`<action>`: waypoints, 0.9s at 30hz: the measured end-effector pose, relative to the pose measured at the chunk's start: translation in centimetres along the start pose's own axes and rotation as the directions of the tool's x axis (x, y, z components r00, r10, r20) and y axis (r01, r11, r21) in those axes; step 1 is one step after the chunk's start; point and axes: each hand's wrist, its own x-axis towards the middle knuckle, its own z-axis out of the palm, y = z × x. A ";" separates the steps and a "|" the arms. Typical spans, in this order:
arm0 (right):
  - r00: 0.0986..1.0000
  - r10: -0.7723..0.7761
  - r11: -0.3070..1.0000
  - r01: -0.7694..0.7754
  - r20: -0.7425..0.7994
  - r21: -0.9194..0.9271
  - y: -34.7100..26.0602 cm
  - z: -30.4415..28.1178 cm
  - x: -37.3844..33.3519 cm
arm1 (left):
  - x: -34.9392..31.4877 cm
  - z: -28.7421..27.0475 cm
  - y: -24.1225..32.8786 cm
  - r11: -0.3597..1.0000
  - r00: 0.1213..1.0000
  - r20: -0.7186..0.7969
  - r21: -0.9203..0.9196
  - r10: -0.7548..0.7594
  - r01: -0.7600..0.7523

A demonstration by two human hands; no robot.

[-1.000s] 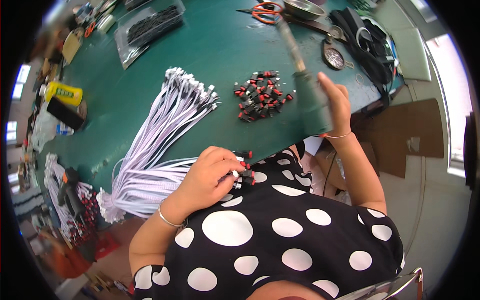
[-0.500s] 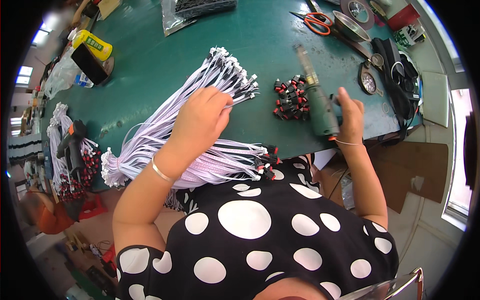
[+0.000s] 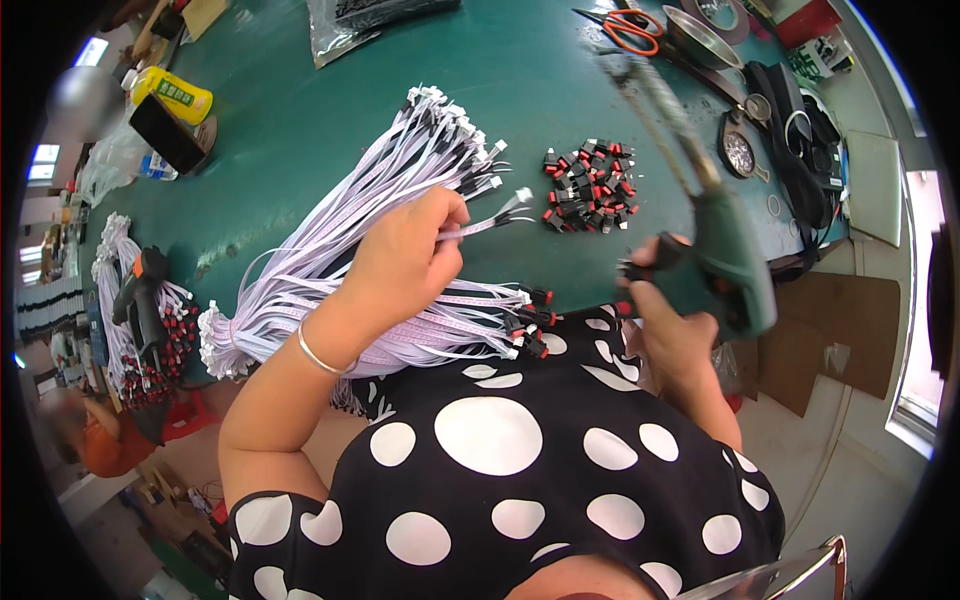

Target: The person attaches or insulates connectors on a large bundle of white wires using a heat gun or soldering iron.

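Closest to us, a black top with white dots point(image 3: 490, 450) fills the lower frame, and our two bare forearms rise from it toward the green bench point(image 3: 300, 130). Our left hand point(image 3: 405, 265) has a thin bangle point(image 3: 318, 352) at the wrist and rests on a sheaf of pale flat cables point(image 3: 330, 270); its fingers are curled shut, pinching a single cable point(image 3: 490, 218) whose white plug end points right, just clear of the sheaf. Our right hand point(image 3: 672, 330) is wrapped tight around the grip of a green hand tool point(image 3: 725, 265), held at the bench's near edge with its long, blurred metal shaft slanting up and away. Between the hands, some finished cable ends with red-and-black connectors point(image 3: 530, 320) hang at the table edge. Farther out, a loose heap of small red-and-black connectors point(image 3: 588, 188) lies on the green surface, just right of the sheaf's fanned plug ends. Beyond that sit orange-handled scissors point(image 3: 632, 28), a metal dish point(image 3: 705, 40) and a clear bag point(image 3: 370, 20), with a yellow bottle point(image 3: 175, 95) far left
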 end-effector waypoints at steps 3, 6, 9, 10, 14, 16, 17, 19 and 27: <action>0.988 0.137 0.980 -0.144 0.065 0.137 0.3 2.0 0.8 | 0.2 -0.6 1.5 0.945 0.969 0.196 -0.259 -0.150 0.199; 0.960 0.254 0.922 -0.276 0.117 0.270 1.1 2.9 0.7 | 0.1 -0.4 1.3 0.862 0.895 0.425 -0.395 -0.134 0.317; 0.953 0.239 0.915 -0.286 0.188 0.284 1.6 2.9 0.8 | -0.2 -0.3 1.4 0.718 0.866 0.484 -0.559 -0.124 0.415; 0.944 0.261 0.910 -0.310 0.201 0.275 1.6 3.0 0.7 | -0.2 -0.2 1.4 0.730 0.893 0.443 -0.583 -0.082 0.356; 0.946 0.249 0.932 -0.293 0.208 0.213 0.6 3.1 0.8 | -0.4 -0.1 2.0 0.735 0.922 0.385 -0.611 -0.051 0.295; 0.956 0.214 0.952 -0.250 0.202 0.174 0.4 3.2 0.8 | -0.4 -0.2 2.6 0.734 0.916 0.392 -0.595 -0.089 0.326; 0.964 0.178 0.969 -0.207 0.199 0.134 0.4 3.2 0.8 | -0.4 -0.3 2.9 0.734 0.915 0.393 -0.594 -0.092 0.329; 0.960 0.161 0.977 -0.187 0.229 0.097 0.4 3.1 0.8 | -0.4 -0.5 3.5 0.776 0.924 0.374 -0.559 -0.078 0.292; 0.953 0.165 0.979 -0.191 0.255 0.078 0.0 3.8 0.6 | -0.8 0.2 3.8 0.788 0.944 0.307 -0.549 -0.118 0.277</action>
